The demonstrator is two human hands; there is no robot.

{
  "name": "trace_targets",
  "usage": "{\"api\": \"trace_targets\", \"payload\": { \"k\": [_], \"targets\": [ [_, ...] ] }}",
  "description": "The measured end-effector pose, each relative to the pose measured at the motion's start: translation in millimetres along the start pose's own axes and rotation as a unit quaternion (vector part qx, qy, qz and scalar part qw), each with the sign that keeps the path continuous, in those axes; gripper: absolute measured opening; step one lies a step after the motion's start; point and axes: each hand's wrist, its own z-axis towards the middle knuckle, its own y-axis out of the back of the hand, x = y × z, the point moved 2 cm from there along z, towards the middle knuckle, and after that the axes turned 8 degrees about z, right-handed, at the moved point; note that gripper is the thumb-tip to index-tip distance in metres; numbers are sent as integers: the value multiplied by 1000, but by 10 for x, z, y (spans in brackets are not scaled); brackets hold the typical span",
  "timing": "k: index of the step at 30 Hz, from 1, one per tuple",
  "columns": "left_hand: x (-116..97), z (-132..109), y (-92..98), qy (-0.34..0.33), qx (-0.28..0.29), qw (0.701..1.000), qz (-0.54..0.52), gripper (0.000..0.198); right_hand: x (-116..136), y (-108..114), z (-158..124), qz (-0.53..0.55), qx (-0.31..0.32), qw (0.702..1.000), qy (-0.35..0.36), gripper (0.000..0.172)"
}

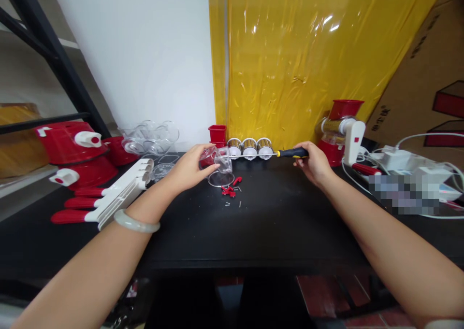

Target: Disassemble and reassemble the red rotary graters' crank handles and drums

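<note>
My left hand (189, 168) is closed round a clear plastic housing (220, 168) with a red piece inside, held just above the black table (268, 222). My right hand (314, 165) grips the black and yellow handle of a screwdriver (290, 152). Its thin shaft runs left, level, and its tip meets the clear housing. Small red clips (230, 188) and several little screws (235, 199) lie on the table under the housing. A pale bangle (136, 222) sits on my left wrist.
Three metal drums (250, 147) line the back edge beside a red cup (217, 134). White and red handle parts (108, 198), red bases (72, 150) and clear housings (152, 138) lie left. An assembled red and white grater (342, 133), cables and a power strip (402, 162) are right.
</note>
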Motion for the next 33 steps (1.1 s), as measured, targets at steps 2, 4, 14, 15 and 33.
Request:
{"api": "trace_targets", "payload": {
  "k": [2,4,14,15,33],
  "targets": [
    [-1,3,1,-1,0,1000,3,56,4,8,4,25,16,1000,-5,10],
    [-3,7,3,2,0,1000,7,56,3,13,9,39,36,999,-3,13],
    [-10,13,2,11,4,1000,10,56,-23,25,45,-49,20,998,39,32],
    [-9,12,1,11,4,1000,11,56,-20,24,41,-45,15,998,36,27],
    [-4,3,4,8,2,1000,-2,55,-18,13,14,0,14,1000,-5,28]
  ]
}}
